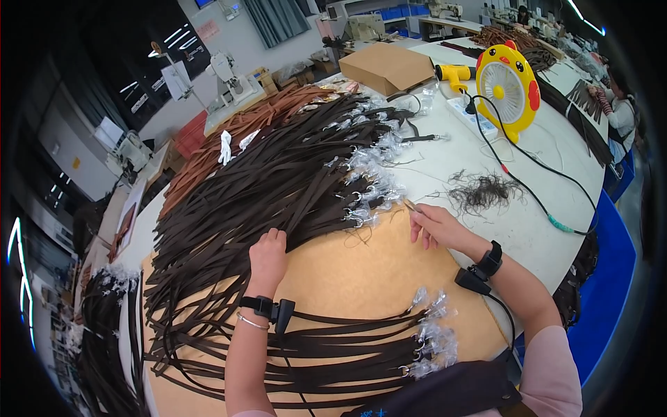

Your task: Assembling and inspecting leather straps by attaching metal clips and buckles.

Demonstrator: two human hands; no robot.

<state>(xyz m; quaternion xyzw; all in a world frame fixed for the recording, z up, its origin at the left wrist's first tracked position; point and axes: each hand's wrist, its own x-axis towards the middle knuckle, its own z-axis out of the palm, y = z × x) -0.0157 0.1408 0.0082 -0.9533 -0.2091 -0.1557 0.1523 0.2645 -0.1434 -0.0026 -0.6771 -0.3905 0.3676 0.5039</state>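
A thick pile of dark brown-black straps (264,181) lies across the table, its metal-ringed ends wrapped in clear plastic (372,177). My left hand (267,258) is closed at the near edge of this pile, its fingers curled on a dark strap (316,231). Near the plastic-wrapped ends, my right hand (438,228) grips a small metal tool (413,207); most of it is hidden in the fingers. Closer to me, several separate dark straps (333,344) lie side by side on brown paper (347,267), plastic-wrapped ends to the right.
A heap of loose dark threads (483,191) lies to the right. Beyond it stand a yellow chick-shaped fan (507,90) with a black cable, a power strip (472,117) and a cardboard box (386,67). Brown straps (260,108) lie at the back; a co-worker (618,115) sits far right.
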